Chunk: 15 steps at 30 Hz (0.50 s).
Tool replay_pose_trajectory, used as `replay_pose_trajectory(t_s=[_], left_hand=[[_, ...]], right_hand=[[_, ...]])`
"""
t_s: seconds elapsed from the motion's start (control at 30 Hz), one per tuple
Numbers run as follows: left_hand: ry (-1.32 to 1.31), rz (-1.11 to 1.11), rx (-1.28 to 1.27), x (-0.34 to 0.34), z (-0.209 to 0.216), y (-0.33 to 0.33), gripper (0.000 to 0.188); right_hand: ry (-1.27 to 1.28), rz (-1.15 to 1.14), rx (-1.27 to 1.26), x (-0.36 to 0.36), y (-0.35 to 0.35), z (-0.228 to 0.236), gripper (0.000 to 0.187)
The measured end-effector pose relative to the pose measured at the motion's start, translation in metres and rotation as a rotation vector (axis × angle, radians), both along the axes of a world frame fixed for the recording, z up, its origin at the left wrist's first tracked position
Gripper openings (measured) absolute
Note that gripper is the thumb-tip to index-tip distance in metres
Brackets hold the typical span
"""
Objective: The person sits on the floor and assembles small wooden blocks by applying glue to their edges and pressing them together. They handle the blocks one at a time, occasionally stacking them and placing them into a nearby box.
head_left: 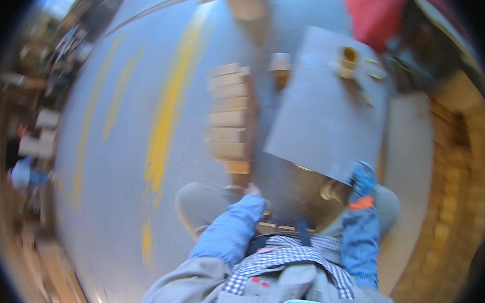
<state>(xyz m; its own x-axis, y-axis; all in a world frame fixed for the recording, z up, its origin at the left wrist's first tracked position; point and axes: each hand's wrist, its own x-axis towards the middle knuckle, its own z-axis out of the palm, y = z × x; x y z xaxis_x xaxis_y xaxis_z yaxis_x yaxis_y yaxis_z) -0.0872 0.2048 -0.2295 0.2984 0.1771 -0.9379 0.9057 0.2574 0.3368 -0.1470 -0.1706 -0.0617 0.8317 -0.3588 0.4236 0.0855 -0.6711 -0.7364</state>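
Observation:
Motion smears the whole picture. My left hand (253,190), bare below a blue sleeve, is beside the near end of a row of tan blocks (226,119); its fingers are too blurred to read. My right hand (363,177), in a blue glove with an orange band at the wrist, is at the near right corner of a flat grey panel (325,109). Whether it grips that corner or only touches it, I cannot tell. On the panel's far part stand a yellowish cup-like container (348,62) and a small pale yellow piece (375,71).
A small block with a white top (281,65) is left of the panel. Yellow lines (170,108) run along the grey floor. Something red (375,18) lies beyond the panel. Stacked brown material (451,181) lines the right side; cluttered shelves and a person (25,174) are far left.

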Motion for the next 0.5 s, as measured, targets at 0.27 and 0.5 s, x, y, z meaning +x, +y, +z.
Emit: replay_pose_trajectory(t_s=[0.27,0.5], left_hand=[[-0.887,-0.630,0.104,-0.009,0.145,-0.104,0.018],[-1.556,-1.105,-0.335,-0.069,0.343,-0.272,0.012]], right_hand=[[-0.286,0.056,1.260,-0.127,0.024,0.093,0.023],[-0.639,-0.301,0.858,-0.282,0.017,0.146,0.013]])
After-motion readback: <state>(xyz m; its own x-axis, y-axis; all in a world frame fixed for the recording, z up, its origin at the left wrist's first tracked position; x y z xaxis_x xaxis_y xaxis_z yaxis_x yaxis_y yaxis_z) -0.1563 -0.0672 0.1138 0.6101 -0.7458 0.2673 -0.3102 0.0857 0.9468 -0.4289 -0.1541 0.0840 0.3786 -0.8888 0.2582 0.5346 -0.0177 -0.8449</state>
